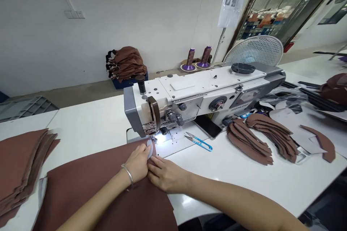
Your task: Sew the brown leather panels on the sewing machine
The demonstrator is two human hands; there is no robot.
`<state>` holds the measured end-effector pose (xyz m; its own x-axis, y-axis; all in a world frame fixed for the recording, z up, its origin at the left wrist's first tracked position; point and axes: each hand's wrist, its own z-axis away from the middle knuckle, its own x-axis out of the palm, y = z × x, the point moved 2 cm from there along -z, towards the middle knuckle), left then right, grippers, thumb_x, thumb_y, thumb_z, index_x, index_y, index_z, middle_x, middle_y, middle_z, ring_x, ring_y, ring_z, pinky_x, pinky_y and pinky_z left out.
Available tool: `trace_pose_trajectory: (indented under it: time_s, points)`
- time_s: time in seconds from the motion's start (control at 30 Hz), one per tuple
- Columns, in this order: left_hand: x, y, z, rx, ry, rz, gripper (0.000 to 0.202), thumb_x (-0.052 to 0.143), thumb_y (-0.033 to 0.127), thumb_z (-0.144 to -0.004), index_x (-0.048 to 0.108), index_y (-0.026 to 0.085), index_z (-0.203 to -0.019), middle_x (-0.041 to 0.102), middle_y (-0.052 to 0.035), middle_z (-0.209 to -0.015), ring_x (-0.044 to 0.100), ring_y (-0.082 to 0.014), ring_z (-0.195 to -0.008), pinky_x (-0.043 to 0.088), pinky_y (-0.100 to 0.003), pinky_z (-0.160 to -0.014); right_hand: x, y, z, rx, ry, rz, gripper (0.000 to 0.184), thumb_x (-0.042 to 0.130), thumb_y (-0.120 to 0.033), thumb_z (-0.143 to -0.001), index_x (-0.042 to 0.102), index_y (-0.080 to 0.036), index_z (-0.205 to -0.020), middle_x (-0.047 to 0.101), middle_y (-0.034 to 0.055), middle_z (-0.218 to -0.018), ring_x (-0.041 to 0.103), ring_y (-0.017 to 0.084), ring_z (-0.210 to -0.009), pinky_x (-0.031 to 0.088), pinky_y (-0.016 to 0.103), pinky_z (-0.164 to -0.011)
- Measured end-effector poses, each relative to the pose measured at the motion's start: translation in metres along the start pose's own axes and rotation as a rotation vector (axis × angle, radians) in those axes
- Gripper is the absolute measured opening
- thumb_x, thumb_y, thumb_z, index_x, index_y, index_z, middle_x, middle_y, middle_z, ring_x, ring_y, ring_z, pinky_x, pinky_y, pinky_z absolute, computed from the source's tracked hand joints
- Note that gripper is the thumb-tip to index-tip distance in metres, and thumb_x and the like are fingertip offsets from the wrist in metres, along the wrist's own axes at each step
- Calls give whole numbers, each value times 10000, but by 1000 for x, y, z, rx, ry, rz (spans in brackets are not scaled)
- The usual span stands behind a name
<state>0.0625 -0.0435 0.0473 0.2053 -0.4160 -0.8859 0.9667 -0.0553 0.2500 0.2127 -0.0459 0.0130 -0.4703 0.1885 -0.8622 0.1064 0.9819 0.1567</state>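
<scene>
The person's left forearm comes in from the near left, angled toward the far right, with a silver bangle point(131, 179) at the wrist. The left hand point(137, 162) is arched over the work, its fingers bent and bunched together at a pale rounded piece point(150, 148); whether they pinch it or only press on it cannot be told. The right forearm reaches in from the near right, lying low and slanting toward the far left. The right hand point(169, 176) is palm down with its fingers extended and slightly apart, resting on a brown panel point(103, 191) close to its right edge. The fingertips of the two hands nearly meet.

The panel lies on the white table point(94, 119), in front of and to the left of the sewing machine point(189, 90), its far right corner at the lit needle area. It is a broad, smooth, matte reddish-brown sheet spread mostly flat, with a small notch on its right edge; its near edge runs out of view. The pale piece sits on its far right corner, just beside the needle area.

Blue-handled snips point(200, 142) lie right of the hands, near a dark phone point(208, 126). A stack of brown pieces point(21, 162) is at the left.
</scene>
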Motion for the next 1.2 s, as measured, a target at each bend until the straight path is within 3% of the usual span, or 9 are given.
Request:
trace_pose_trajectory:
  time_s: [0.27,0.57,0.83,0.93,1.1,1.2]
  points:
    - [1,1,-14,54,-18,26,719,409,60,-715,318,85,-1427,476,-139,-1155,438,-246,-1064,370,-364,-989,-5,8,6,31,-7,-47,200,459,-181,-930,613,-88,-1017,622,143,-1067,568,277,-1014,454,437,-929]
    - [-2,4,-15,52,-21,9,701,400,45,-726,316,77,-1421,476,-141,-1151,439,-244,-1052,389,-385,-973,-6,10,5,43,-8,-60,173,472,-167,-920,611,-84,-980,627,131,-980,574,255,-946,471,403,-845]
    - [2,5,-15,46,6,-37,697,434,48,-731,325,83,-1419,480,-143,-1154,453,-256,-1058,392,-379,-958,-5,10,5,53,-15,-63,179,471,-178,-921,613,-84,-978,631,140,-1003,578,262,-980,477,400,-860]
    - [4,9,-14,36,60,-73,664,443,43,-752,346,95,-1407,491,-135,-1141,463,-241,-1053,404,-346,-926,-5,12,6,56,23,-48,190,459,-165,-922,617,-76,-975,637,155,-1030,584,255,-989,481,391,-871]
    - [18,26,-5,-121,242,-328,458,352,43,-859,497,78,-1291,557,-140,-1022,512,-254,-951,444,-371,-816,-5,13,8,46,104,-8,174,469,-133,-890,630,-75,-866,657,153,-941,610,251,-945,498,371,-847]
    - [36,32,2,-59,393,-460,374,402,56,-864,581,55,-1192,582,-131,-925,530,-253,-848,464,-370,-730,-6,9,9,33,119,7,174,471,-127,-865,621,-89,-786,651,136,-825,625,247,-855,509,372,-806]
